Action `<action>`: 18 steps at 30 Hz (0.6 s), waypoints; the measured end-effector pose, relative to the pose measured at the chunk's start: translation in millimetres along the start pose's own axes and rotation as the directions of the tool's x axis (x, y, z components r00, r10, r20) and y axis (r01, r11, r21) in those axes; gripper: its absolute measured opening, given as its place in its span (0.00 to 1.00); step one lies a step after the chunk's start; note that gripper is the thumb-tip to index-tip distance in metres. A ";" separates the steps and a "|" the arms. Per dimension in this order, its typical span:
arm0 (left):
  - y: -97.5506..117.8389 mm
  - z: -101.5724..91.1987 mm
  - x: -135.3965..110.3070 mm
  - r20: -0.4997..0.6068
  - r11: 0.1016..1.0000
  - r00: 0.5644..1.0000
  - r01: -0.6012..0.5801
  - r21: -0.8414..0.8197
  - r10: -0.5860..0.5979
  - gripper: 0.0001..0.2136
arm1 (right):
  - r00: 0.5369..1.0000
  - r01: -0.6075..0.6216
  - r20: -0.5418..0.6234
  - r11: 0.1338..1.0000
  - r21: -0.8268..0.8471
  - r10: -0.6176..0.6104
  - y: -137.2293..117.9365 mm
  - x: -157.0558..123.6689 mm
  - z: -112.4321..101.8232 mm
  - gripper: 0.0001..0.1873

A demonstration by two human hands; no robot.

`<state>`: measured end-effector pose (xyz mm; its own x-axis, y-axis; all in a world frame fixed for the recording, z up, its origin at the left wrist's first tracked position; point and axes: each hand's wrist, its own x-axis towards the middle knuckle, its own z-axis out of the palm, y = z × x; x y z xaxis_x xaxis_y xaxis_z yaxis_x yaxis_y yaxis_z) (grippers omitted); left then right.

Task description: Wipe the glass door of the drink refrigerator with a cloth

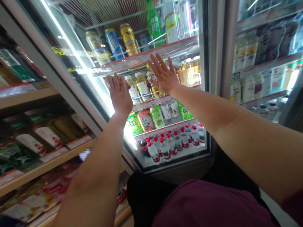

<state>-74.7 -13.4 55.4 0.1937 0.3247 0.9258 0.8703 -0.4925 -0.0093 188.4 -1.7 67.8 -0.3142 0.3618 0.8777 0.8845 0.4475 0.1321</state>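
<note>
My left hand (121, 96) lies against the glass door of a drinks fridge, fingers together and pointing up. A pale, folded cloth (108, 80) seems to show at both sides of the fingers; most of it is hidden under the hand. To the right, my right hand (163, 77) is open with spread fingers, palm toward the same glass door (142, 162), and holds nothing. Behind the glass, around both hands, stand jars with pale labels (143, 86) and bottles of amber drink (188, 72).
Cans (129, 39) and a green bottle (155, 23) fill the upper shelf. Lower down are drink cartons (157, 116) and several red-capped water bottles (164, 147). Goods shelves (44, 157) stand close at left; another fridge (267, 60) is at right.
</note>
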 end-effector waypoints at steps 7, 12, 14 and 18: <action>8.8 0.7 2.6 0.010 0.999 0.999 0.044 -0.006 -0.043 0.31 | 0.997 -0.040 0.059 0.999 -0.025 0.041 -10.0 -4.7 -16.4 0.42; 18.2 2.5 1.2 0.062 0.999 0.997 0.036 -0.012 -0.035 0.31 | 0.996 -0.056 0.068 0.998 -0.029 0.058 -11.4 -3.3 -12.5 0.42; 17.4 -0.1 12.4 0.072 1.000 0.997 0.003 0.008 -0.003 0.32 | 0.995 -0.055 0.075 0.998 -0.037 0.057 -11.6 -3.1 -13.5 0.42; 18.7 3.2 19.8 0.017 1.000 1.000 -0.010 -0.018 0.011 0.33 | 0.994 0.023 0.110 0.999 -0.034 -0.019 2.9 -8.2 -29.7 0.40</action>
<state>-53.2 -13.5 72.4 0.2108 0.3334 0.9189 0.8598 -0.5105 -0.0120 203.8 -27.6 74.6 -0.3665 0.4408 0.8194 0.8884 0.4275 0.1674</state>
